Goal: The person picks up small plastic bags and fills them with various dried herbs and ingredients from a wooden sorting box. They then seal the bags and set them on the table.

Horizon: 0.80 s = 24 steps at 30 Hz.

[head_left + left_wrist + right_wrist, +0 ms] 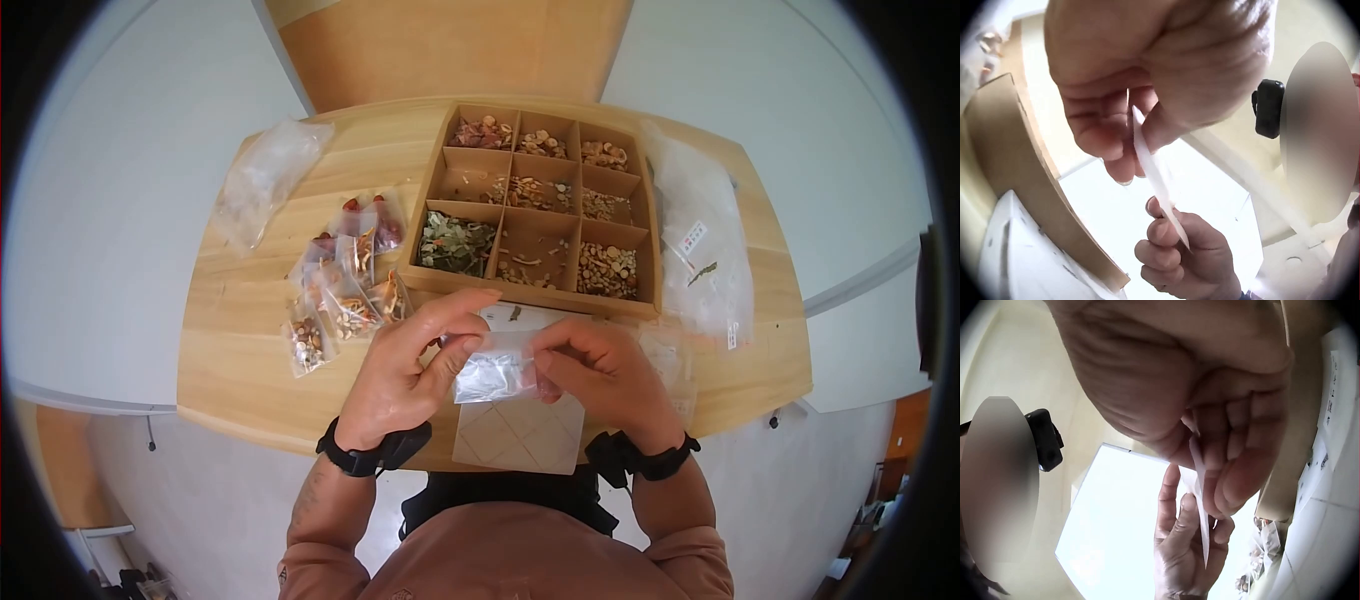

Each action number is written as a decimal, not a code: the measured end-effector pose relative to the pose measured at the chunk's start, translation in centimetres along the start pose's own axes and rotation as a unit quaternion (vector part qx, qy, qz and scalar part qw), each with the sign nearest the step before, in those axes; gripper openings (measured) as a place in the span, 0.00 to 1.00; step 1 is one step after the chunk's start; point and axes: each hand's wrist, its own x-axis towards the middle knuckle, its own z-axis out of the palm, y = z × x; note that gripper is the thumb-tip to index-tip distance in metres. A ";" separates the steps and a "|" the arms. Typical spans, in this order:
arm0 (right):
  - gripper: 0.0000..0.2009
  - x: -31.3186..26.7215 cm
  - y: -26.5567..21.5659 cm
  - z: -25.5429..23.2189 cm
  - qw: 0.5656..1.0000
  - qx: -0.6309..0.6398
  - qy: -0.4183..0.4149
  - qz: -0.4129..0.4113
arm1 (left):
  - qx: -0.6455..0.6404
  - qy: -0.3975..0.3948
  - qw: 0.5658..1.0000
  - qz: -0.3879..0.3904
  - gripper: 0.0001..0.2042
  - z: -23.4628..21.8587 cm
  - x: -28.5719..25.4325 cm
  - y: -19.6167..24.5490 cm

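Over the near edge of the wooden table (240,330), both hands hold one small clear plastic bag (497,368) between them, above a pale square card (520,438) lying at the table edge. Left hand (410,370): thumb and fingers curled, pinching the bag's left edge; left wrist view shows the bag edge-on as a thin white strip (1159,178) clamped between thumb and fingertips. Right hand (605,375): fingers curled, pinching the bag's right side; right wrist view confirms the film (1200,506) caught between thumb and fingers. Bag contents: cannot tell, film looks mostly see-through with glare. Just beyond the hands sits a cardboard tray (652,240) split into nine compartments, each with dried material: green leaves (455,243) in the near-left cell, light sliced pieces (606,270) in the near-right, brownish bits in the others. A white slip (520,317) lies between tray and hands, touching the tray's front wall as far as I can see. Left of the tray: a cluster of small filled bags (345,280), overlapping, some with red pieces. Far left: a larger crumpled clear bag (265,180). Right of the tray: another large clear bag (705,245) with a small label, lying flat. Black bands on both wrists.
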 end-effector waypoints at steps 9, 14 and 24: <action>0.05 -0.1 0.1 0.2 0.999 0.025 -0.038 -0.022 | -0.111 0.025 0.993 -0.007 0.19 0.8 -0.4 -0.8; 0.06 0.0 0.6 0.4 0.999 0.006 -0.018 -0.037 | -0.106 0.029 0.994 0.000 0.18 1.2 -0.4 -0.8; 0.06 0.2 2.0 1.9 0.999 0.002 0.042 -0.027 | -0.003 0.014 1.000 0.007 0.19 1.9 -1.3 -0.6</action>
